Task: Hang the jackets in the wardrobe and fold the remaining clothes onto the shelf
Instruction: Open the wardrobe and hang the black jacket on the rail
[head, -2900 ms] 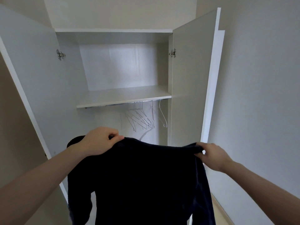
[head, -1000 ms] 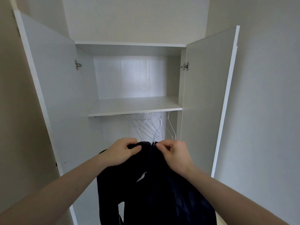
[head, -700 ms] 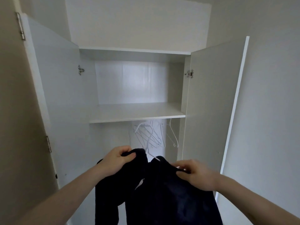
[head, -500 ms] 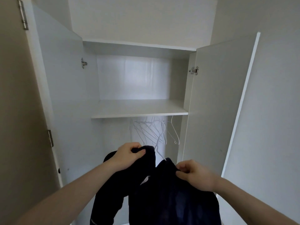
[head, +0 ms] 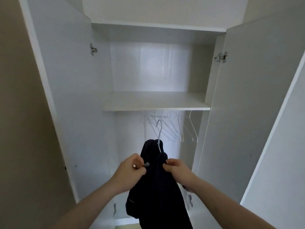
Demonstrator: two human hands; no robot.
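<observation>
You face a white wardrobe (head: 247, 96) between pale walls, both doors swung open. Its shelf (head: 155, 101) runs across the middle, and a cluster of wire hangers (head: 175, 128) dangles beneath it, right behind the dark jacket (head: 158, 187) on its own hanger (head: 159, 131). Your left hand (head: 132, 171) and right hand (head: 177, 171) each pinch the jacket's fabric, holding it low in front of the opening.

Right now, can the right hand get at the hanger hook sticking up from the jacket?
Probably yes: the right hand pinches the dark jacket just below the hanger hook, and nothing stands between them.
</observation>
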